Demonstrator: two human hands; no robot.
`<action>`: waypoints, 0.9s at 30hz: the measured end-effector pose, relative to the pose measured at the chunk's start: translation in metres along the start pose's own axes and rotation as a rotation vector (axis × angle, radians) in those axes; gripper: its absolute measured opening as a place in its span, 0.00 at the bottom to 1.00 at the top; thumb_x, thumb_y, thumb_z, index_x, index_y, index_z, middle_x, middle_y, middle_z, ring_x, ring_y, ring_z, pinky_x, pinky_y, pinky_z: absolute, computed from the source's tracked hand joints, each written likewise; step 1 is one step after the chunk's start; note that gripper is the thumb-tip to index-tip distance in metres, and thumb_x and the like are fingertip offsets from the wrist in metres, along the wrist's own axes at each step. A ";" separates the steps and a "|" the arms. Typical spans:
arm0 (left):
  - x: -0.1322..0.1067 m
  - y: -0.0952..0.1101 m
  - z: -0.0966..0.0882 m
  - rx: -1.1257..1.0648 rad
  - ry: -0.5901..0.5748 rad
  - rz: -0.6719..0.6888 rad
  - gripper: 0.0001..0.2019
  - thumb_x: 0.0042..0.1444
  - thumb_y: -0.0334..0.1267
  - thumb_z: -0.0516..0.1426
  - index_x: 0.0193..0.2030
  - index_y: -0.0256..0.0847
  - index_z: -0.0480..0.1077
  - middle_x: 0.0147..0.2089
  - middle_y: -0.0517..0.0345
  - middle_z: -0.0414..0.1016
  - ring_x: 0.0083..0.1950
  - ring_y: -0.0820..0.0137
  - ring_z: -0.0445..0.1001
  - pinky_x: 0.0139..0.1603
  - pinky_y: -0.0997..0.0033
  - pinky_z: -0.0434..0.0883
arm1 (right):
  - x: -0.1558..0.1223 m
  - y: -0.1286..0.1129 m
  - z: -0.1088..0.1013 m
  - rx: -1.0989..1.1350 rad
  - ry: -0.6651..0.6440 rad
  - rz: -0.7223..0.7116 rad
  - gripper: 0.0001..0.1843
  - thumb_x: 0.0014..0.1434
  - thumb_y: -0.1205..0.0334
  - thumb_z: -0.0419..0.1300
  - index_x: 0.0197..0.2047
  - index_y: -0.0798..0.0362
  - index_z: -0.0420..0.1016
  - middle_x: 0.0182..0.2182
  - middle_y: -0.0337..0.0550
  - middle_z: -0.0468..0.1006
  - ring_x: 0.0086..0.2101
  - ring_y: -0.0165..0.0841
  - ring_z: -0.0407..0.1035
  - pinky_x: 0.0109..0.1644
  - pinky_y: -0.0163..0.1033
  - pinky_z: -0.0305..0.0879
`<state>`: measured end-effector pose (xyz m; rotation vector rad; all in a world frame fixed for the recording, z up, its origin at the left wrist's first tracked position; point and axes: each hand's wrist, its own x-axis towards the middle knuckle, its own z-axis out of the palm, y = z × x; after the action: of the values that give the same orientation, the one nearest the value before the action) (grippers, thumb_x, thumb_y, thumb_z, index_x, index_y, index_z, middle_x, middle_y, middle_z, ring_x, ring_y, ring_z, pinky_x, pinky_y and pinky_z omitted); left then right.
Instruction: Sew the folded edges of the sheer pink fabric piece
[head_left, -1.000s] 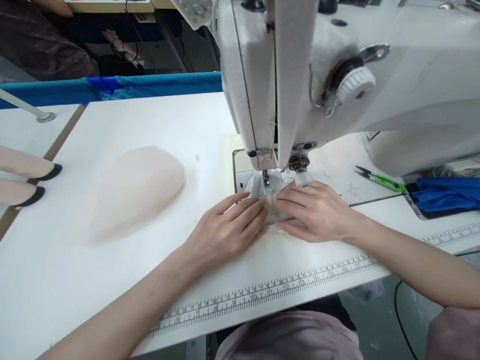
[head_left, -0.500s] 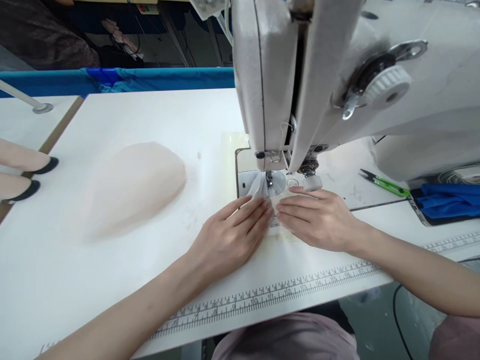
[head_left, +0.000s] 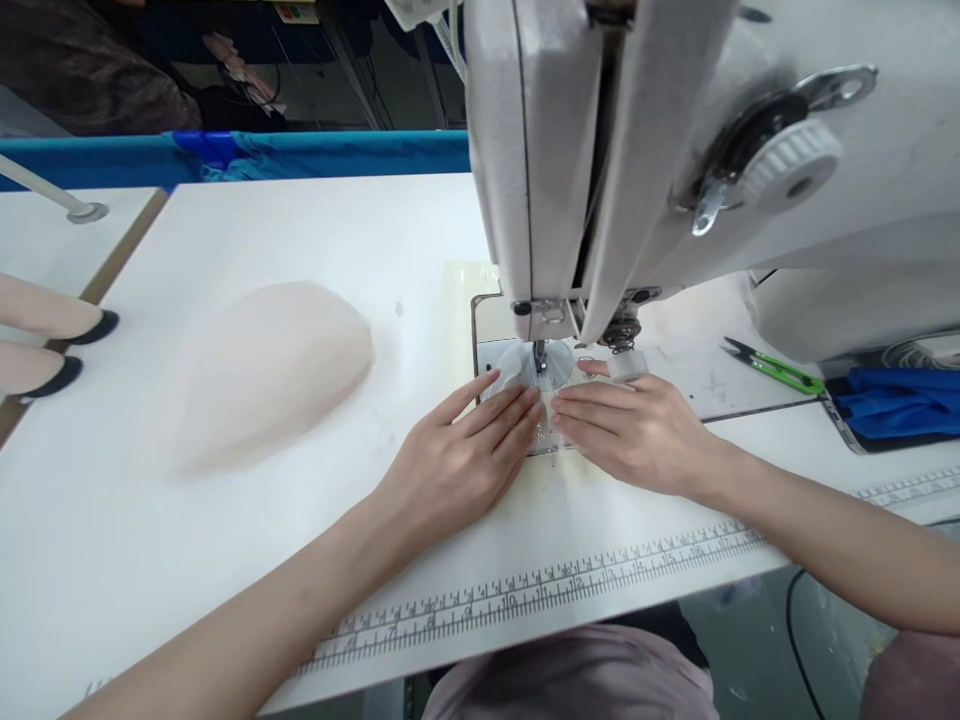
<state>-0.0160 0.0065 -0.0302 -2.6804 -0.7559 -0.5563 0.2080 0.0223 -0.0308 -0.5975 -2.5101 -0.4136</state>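
A piece of sheer whitish fabric [head_left: 513, 366] lies under the presser foot [head_left: 539, 356] of a sewing machine [head_left: 547, 150]. My left hand [head_left: 461, 455] rests flat just in front of the foot, its fingers stretched onto the fabric and the forefinger raised apart. My right hand [head_left: 637, 430] lies flat to the right of it, fingertips at the fabric's other side and a narrow gap between the hands. Both hands are open. The fabric's edges are hard to make out against the metal needle plate [head_left: 491, 352].
A sheer beige fabric piece [head_left: 277, 370] lies on the white table [head_left: 247, 560] at left, near two beige rounded forms with black ends [head_left: 52, 378]. Green-handled thread snips [head_left: 784, 372] and a blue cloth [head_left: 900, 400] are at right. A printed ruler [head_left: 510, 602] runs along the front edge.
My left forefinger has lifted and spread away from the other fingers. The fabric beside the foot lies flatter and further left. Both hands stay near the same spot.
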 end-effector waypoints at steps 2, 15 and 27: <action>0.001 -0.002 0.002 0.010 -0.011 -0.009 0.15 0.62 0.30 0.54 0.53 0.28 0.70 0.52 0.45 0.77 0.54 0.61 0.75 0.61 0.53 0.70 | -0.001 0.002 0.003 -0.003 0.001 0.003 0.09 0.62 0.72 0.57 0.37 0.55 0.79 0.39 0.38 0.83 0.41 0.30 0.76 0.50 0.39 0.71; -0.002 -0.004 0.003 0.012 -0.014 -0.019 0.15 0.61 0.28 0.54 0.55 0.30 0.70 0.52 0.45 0.77 0.54 0.61 0.75 0.64 0.49 0.67 | -0.002 -0.001 0.003 -0.020 -0.026 0.012 0.10 0.63 0.72 0.55 0.41 0.56 0.79 0.41 0.43 0.82 0.45 0.31 0.75 0.56 0.43 0.68; -0.001 0.007 -0.004 -0.032 -0.039 -0.140 0.15 0.63 0.35 0.54 0.54 0.34 0.71 0.53 0.47 0.76 0.55 0.60 0.75 0.66 0.46 0.64 | -0.004 -0.001 0.007 -0.051 -0.047 0.036 0.10 0.64 0.72 0.55 0.41 0.56 0.78 0.42 0.41 0.82 0.42 0.30 0.75 0.61 0.44 0.64</action>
<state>-0.0137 -0.0009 -0.0284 -2.6888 -0.9588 -0.5555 0.2076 0.0231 -0.0383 -0.6782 -2.5357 -0.4564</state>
